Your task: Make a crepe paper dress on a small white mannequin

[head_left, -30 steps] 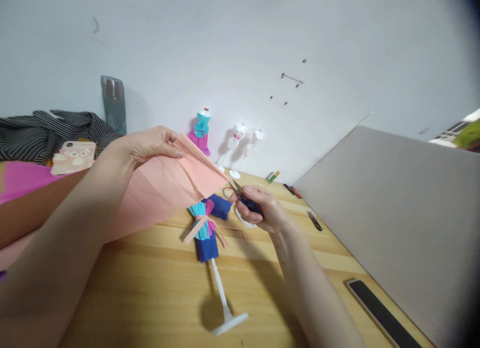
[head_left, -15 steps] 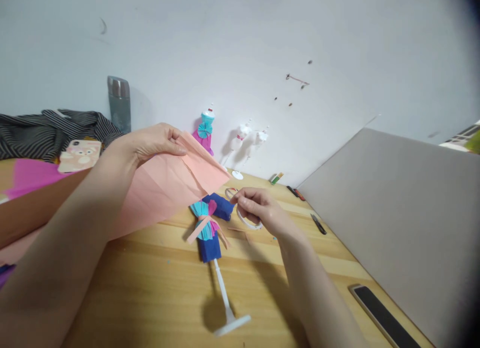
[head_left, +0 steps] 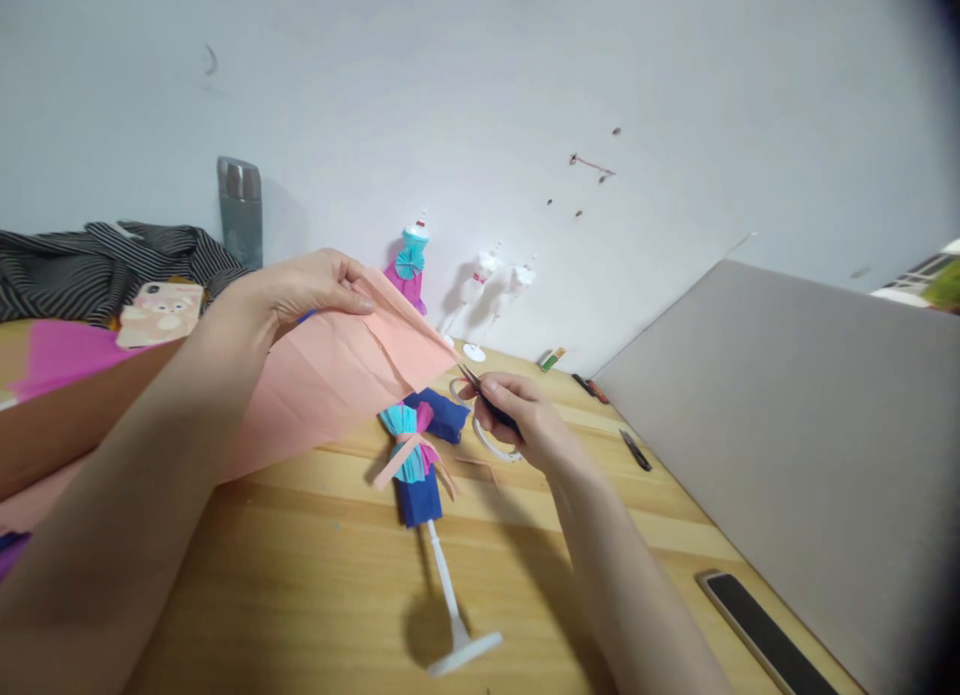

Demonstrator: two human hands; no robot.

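Observation:
My left hand (head_left: 300, 287) pinches the upper edge of a peach crepe paper sheet (head_left: 337, 370) and holds it up over the wooden table (head_left: 300, 575). My right hand (head_left: 517, 415) grips small dark-handled scissors (head_left: 484, 395), whose blades point at the sheet's lower right corner. Below the paper lies a small mannequin on a white stand (head_left: 424, 475), dressed in blue, teal and pink paper. A white tape ring (head_left: 495, 443) rests under my right hand.
Against the wall stand a dressed mannequin (head_left: 409, 265) and two bare white ones (head_left: 495, 275). A metal flask (head_left: 240, 210), striped cloth (head_left: 97, 260) and a phone (head_left: 160, 310) sit at the left. A grey board (head_left: 810, 425), another phone (head_left: 765, 630) and small tools (head_left: 634, 450) are at the right.
Half a second ago the scissors were hidden in my right hand; now their blades point at the paper's corner again. My left hand keeps the sheet in place.

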